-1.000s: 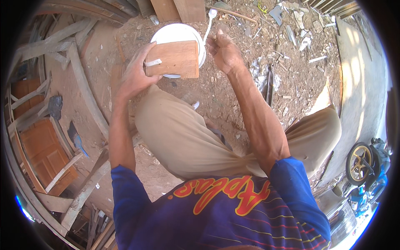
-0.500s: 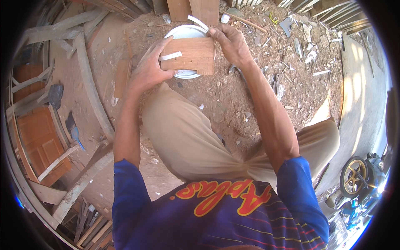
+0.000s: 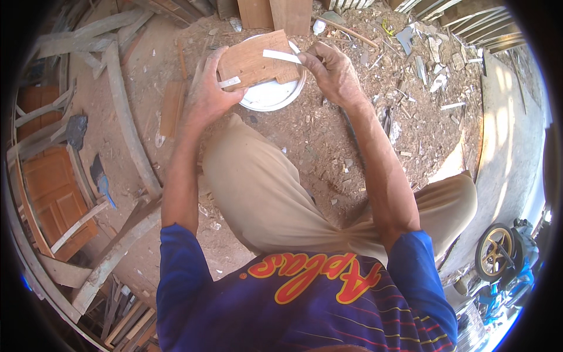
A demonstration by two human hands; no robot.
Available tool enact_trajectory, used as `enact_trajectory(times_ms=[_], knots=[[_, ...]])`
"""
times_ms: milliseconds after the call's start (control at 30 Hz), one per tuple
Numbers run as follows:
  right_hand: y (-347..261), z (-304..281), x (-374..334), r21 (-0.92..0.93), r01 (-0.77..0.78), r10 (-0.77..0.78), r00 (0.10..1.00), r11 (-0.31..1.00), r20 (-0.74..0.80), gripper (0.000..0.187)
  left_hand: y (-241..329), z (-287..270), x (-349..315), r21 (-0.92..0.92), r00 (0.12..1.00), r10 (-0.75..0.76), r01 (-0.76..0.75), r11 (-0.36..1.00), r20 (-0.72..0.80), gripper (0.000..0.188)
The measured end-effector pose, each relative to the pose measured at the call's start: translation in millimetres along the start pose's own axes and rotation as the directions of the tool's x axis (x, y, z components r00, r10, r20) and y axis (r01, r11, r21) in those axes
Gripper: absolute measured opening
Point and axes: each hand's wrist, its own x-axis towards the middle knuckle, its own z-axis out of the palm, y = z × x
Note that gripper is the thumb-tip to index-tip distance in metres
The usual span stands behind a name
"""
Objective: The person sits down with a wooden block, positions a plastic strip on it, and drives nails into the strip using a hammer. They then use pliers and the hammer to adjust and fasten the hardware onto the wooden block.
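Observation:
My left hand (image 3: 210, 91) grips a flat piece of brown wood (image 3: 252, 58) by its left end, thumb below and fingers above. The wood is tilted, its right end farther from me, with a notch in its near edge. Beside my left thumb, a short white strip (image 3: 230, 82) lies against the wood. Between thumb and fingers, my right hand (image 3: 335, 73) pinches a longer white strip (image 3: 280, 56), whose free end lies over the wood's right part. Beneath the wood is a round white tub or lid (image 3: 272, 98), partly covered by it.
Wood chips and scraps litter the ground (image 3: 328, 152), with pliers (image 3: 387, 120) lying right of my right forearm. Wooden boards (image 3: 290, 16) stand beyond the tub. Long timbers (image 3: 126, 111) and a panelled door (image 3: 58, 199) are at left, a motorcycle wheel (image 3: 494, 252) at lower right.
The wood has tilted, its right end rising away from me, uncovering more of the tub's near side. The strip in my right hand has come down across the wood; that hand shifted slightly right and nearer.

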Motion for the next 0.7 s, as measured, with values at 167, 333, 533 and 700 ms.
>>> enact_trajectory(times_ms=[167, 333, 533, 700], knots=[[-20, 2, 2, -0.143, 0.043, -0.038, 0.998, 0.989, 0.040, 0.023, 9, -16, 3, 0.082, 0.958, 0.268, -0.260, 0.962, -0.107, 0.074], [-18, 3, 4, -0.098, 0.040, -0.038, 0.999, 0.994, 0.025, 0.025, 22, -6, 9, -0.023, 0.937, 0.333, -0.337, 0.941, -0.102, 0.039], [-29, -2, 3, -0.076, -0.004, 0.012, 0.994, 0.997, 0.113, 0.023, 14, 8, 12, -0.165, 0.958, 0.272, -0.284, 0.945, -0.092, 0.020], [-14, 1, 2, -0.257, 0.252, -0.293, 0.947, 0.933, -0.133, 0.024, 6, 15, 15, -0.027, 0.919, 0.381, -0.385, 0.922, -0.096, 0.021]])
